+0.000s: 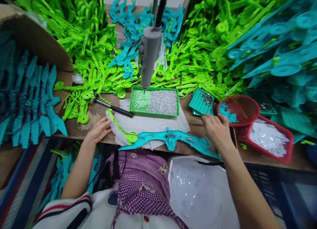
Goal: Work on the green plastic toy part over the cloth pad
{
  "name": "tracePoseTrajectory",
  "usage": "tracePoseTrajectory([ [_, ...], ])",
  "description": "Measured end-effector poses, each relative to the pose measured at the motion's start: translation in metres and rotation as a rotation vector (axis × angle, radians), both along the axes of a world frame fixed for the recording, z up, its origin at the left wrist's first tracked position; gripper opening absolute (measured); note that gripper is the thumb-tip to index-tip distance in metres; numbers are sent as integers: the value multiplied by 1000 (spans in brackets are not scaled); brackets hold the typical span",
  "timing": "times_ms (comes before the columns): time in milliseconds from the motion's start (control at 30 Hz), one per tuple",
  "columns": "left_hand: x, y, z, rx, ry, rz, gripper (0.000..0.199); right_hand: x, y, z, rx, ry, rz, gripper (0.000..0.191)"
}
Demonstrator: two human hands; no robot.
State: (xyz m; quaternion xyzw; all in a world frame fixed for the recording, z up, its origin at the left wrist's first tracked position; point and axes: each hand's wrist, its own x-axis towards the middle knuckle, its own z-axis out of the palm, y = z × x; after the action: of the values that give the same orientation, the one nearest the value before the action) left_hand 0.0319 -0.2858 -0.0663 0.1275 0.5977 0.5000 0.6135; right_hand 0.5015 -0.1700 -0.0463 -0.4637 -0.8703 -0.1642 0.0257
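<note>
A long blue plastic part [153,136] with thin wires lies along the table's front edge. Over its left end rests the round end of a green plastic piece [131,137], which angles up and left. My left hand [99,130] is beside the green piece's upper end, its fingers apart and seemingly empty. On the right, my right hand [216,130] is palm down at the table, between the blue part's right end and a red basket; its fingers are bent, and whatever is under them is hidden. Behind the blue part is a green tray [154,114] of small metal screws.
An electric screwdriver [150,54] hangs over the tray. A hammer [116,108] lies to its left. Small teal trays [201,103], a round red basket [247,115] and a red bin [288,146] of white pieces stand right. Green parts [94,67] are heaped behind.
</note>
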Motion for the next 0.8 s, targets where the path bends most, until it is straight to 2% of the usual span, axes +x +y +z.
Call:
tracePoseTrajectory([
  [100,0,1,0,16,-7,-17,21,-31,-14,15,-8,143,0,29],
  [167,0,1,0,23,-14,-30,24,-68,-26,25,-69,283,43,29],
  [233,-1,1,-1,27,-17,-41,26,-114,-38,32,-239,409,177,29],
  [267,-1,1,-1,28,-18,-46,26,-139,-42,36,-373,431,277,29],
  [333,-1,2,-2,28,-20,-53,27,-186,-46,43,-564,399,378,27],
  [433,-1,2,-3,28,-32,-67,28,-240,-40,54,-705,211,403,26],
  [567,-1,3,-4,44,-56,-72,34,-278,-27,68,-751,-16,440,28],
  [800,-2,2,-8,75,-87,-52,38,-305,-20,70,-752,-146,510,26],
])
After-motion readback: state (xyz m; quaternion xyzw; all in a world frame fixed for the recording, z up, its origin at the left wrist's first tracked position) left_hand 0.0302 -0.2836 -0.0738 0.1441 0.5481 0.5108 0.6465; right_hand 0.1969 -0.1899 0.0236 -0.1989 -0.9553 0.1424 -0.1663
